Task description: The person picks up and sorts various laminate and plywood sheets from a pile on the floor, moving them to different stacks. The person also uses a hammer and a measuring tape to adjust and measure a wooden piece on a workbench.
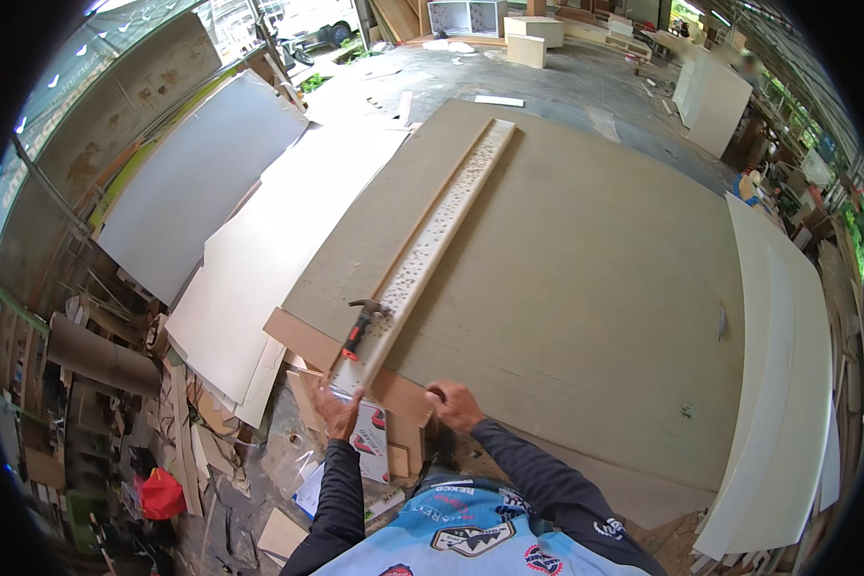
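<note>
A long narrow board (432,254) with a pale, speckled top lies lengthwise on a large greenish-grey sheet (586,269). At its near end my left hand (338,415) grips it, thumb and fingers to either side. A claw hammer (359,329) with a black and red handle rests on the board just beyond that hand. My right hand (458,406) is closed by the sheet's near edge, beside the end of a brown wooden strip (398,394). What its curled fingers hold, if anything, is hidden.
White sheets (283,226) lie to the left, and more curved white panels (778,374) stand along the right edge. Below the near edge is a printed carton (372,444). Wood scraps and a red bag (161,494) are at lower left. White cabinets (715,101) stand farther back.
</note>
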Available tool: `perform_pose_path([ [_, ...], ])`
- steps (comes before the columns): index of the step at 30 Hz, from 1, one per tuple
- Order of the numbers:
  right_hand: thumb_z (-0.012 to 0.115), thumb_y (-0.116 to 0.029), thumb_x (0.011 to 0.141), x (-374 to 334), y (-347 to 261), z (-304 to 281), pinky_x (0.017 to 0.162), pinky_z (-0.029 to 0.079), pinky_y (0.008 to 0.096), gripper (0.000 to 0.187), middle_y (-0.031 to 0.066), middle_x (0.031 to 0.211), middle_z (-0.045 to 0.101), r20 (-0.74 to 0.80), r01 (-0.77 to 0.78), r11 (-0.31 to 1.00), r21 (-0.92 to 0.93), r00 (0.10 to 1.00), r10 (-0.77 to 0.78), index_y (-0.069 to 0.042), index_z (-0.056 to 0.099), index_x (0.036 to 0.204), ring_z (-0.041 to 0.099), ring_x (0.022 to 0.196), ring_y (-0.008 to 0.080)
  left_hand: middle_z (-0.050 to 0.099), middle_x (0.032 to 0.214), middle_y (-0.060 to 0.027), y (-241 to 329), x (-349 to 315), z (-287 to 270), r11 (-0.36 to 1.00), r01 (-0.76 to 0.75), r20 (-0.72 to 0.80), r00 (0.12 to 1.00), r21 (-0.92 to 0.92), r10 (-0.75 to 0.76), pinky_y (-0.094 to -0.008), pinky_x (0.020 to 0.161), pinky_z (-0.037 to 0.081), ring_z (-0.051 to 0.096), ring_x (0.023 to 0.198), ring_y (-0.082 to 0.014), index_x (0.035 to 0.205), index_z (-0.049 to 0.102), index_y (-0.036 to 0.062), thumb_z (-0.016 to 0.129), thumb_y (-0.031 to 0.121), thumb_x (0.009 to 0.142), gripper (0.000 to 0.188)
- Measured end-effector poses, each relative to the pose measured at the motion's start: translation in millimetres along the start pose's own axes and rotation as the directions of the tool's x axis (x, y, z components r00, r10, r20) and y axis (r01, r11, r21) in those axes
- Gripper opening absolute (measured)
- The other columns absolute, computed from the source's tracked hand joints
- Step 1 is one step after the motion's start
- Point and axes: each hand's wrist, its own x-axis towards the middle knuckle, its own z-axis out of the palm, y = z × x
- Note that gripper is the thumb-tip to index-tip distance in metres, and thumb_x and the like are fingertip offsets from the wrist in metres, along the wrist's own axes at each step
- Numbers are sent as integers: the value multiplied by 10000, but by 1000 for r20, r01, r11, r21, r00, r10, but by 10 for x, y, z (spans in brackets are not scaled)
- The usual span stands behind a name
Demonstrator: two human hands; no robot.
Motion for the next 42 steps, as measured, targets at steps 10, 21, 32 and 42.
perform_pose_path([
  [10,632,-594,709,1716,-603,1341,846,390,452,684,161,884,670,-244,-524,689,-500,849,469,-10,520,1047,649,861,281,318,1295,-178,50,379,281,997,-29,324,946,72,5,-513,1042,147,242,1264,-347,1370,336,114,794,391,508,1015],
  [21,594,-382,744,1556,-149,972,749,499,462,525,286,871,627,-259,-523,842,-135,839,479,69,546,1007,623,862,413,277,1284,-214,175,478,173,990,-103,425,903,94,54,-557,1037,77,201,1259,-377,1398,333,167,731,524,570,986],
  [32,609,-474,796,-72,-317,743,747,494,442,471,215,953,566,-343,-495,754,-432,863,370,-28,658,940,598,841,387,278,1267,-228,42,458,258,984,-142,430,899,111,81,-533,975,159,214,1235,-382,1417,302,186,734,516,568,1007],
  [42,682,-378,768,-212,-158,789,723,475,419,347,209,839,554,-419,-431,799,-420,872,251,-37,670,833,560,870,355,270,1277,-222,19,448,242,977,-165,455,886,138,85,-533,976,156,211,1240,-373,1431,289,178,712,556,587,1017],
])
